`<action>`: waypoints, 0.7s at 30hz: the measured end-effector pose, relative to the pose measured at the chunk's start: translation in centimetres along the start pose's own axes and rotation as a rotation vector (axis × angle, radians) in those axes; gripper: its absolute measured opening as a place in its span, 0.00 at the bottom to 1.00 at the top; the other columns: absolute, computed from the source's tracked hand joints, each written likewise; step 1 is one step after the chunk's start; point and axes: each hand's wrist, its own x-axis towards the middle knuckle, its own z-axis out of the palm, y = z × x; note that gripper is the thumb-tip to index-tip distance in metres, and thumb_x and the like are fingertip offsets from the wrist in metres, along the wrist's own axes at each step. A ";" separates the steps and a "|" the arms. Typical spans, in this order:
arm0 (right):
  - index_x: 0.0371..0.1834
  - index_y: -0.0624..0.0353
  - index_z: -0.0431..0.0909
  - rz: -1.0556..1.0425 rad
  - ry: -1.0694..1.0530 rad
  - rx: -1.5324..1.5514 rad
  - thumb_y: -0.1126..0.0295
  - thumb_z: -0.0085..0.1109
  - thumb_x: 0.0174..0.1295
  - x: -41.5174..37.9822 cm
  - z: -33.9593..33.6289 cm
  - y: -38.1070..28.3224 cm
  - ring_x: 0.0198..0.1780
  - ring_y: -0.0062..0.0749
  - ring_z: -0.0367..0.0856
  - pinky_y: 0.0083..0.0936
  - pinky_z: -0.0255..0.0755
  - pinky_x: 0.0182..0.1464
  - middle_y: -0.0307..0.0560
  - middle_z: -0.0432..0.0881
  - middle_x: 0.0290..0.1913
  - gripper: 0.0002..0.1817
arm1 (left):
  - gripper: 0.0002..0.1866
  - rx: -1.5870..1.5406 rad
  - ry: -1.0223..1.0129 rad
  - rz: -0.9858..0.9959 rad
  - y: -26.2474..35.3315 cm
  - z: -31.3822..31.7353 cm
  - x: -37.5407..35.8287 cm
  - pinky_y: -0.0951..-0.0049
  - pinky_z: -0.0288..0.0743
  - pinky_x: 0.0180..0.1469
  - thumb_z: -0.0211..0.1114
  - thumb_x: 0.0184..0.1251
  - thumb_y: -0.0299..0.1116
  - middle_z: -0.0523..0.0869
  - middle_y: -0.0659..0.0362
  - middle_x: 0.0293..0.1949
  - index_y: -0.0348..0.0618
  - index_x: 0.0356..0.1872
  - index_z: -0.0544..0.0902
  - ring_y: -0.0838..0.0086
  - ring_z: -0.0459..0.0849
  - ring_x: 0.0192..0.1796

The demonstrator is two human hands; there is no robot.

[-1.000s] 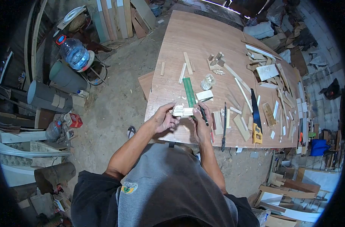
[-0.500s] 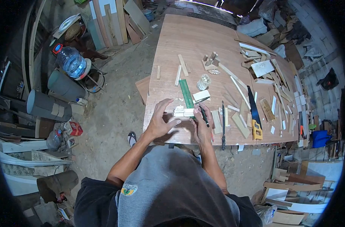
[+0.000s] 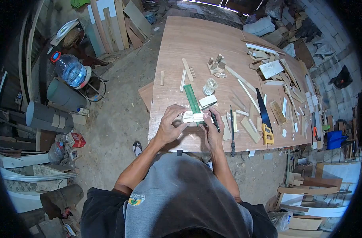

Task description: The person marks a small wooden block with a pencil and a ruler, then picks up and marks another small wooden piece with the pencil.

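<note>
A small block of pale wooden pieces (image 3: 193,117) is held level above the table's near edge. My left hand (image 3: 169,126) is closed at its left end, thumb below and fingers above. On the right end, my right hand (image 3: 213,135) pinches the same block, with a black pen (image 3: 215,122) tucked between its fingers. Just beyond the block lies a green strip (image 3: 191,97), partly hidden by the block. A white-topped piece (image 3: 207,101) rests beside the strip, near my right fingers.
The wooden table (image 3: 193,43) carries a clear jar (image 3: 210,86), a small upright wooden assembly (image 3: 216,64) and several wood strips. To the right lie a thin black rod (image 3: 231,135), a handsaw with a yellow handle (image 3: 267,135) and a heap of offcuts (image 3: 272,69).
My left hand has moved in from an open pose and closed on the left end of the wooden block. The right hand keeps its hold on the block and pen.
</note>
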 end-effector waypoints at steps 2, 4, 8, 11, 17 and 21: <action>0.66 0.61 0.71 0.007 -0.005 0.000 0.71 0.65 0.68 0.0 0.2 -0.2 0.43 0.17 0.81 0.12 0.79 0.38 0.41 0.79 0.52 0.25 | 0.27 -0.003 0.008 -0.002 0.1 -0.2 0.1 0.59 0.71 0.65 0.78 0.48 0.24 0.85 0.50 0.52 0.36 0.53 0.84 0.56 0.80 0.60; 0.66 0.61 0.71 0.012 -0.016 0.000 0.71 0.65 0.68 0.1 0.6 -0.5 0.43 0.17 0.81 0.12 0.79 0.38 0.41 0.79 0.53 0.25 | 0.26 0.006 0.012 -0.001 0.1 -0.4 0.1 0.59 0.71 0.65 0.78 0.47 0.24 0.85 0.50 0.52 0.36 0.52 0.84 0.56 0.80 0.60; 0.68 0.61 0.69 0.027 -0.052 -0.007 0.71 0.65 0.68 0.3 0.9 -0.4 0.45 0.18 0.81 0.13 0.79 0.39 0.41 0.79 0.53 0.26 | 0.27 -0.014 0.004 -0.017 -0.1 -0.9 -0.1 0.56 0.70 0.67 0.77 0.47 0.23 0.85 0.49 0.52 0.36 0.53 0.83 0.54 0.79 0.61; 0.69 0.61 0.69 0.039 -0.071 0.006 0.70 0.65 0.69 0.1 1.0 -0.4 0.47 0.18 0.81 0.14 0.79 0.43 0.41 0.79 0.55 0.27 | 0.26 0.013 0.000 -0.038 0.1 -1.2 -0.2 0.57 0.71 0.66 0.77 0.47 0.23 0.85 0.49 0.52 0.36 0.52 0.83 0.55 0.80 0.60; 0.69 0.62 0.72 0.001 0.027 -0.046 0.63 0.54 0.76 0.3 0.6 -0.2 0.48 0.20 0.80 0.19 0.75 0.43 0.41 0.81 0.51 0.23 | 0.25 0.030 -0.003 -0.014 0.3 -1.5 -0.1 0.58 0.73 0.63 0.76 0.47 0.22 0.86 0.49 0.50 0.35 0.51 0.83 0.54 0.81 0.58; 0.69 0.65 0.73 -0.266 0.025 -0.194 0.62 0.47 0.79 0.9 -1.4 0.2 0.46 0.21 0.81 0.18 0.74 0.42 0.45 0.83 0.48 0.23 | 0.23 0.032 0.006 -0.044 0.6 -1.7 -0.4 0.60 0.74 0.62 0.78 0.47 0.24 0.86 0.50 0.49 0.34 0.48 0.85 0.57 0.82 0.56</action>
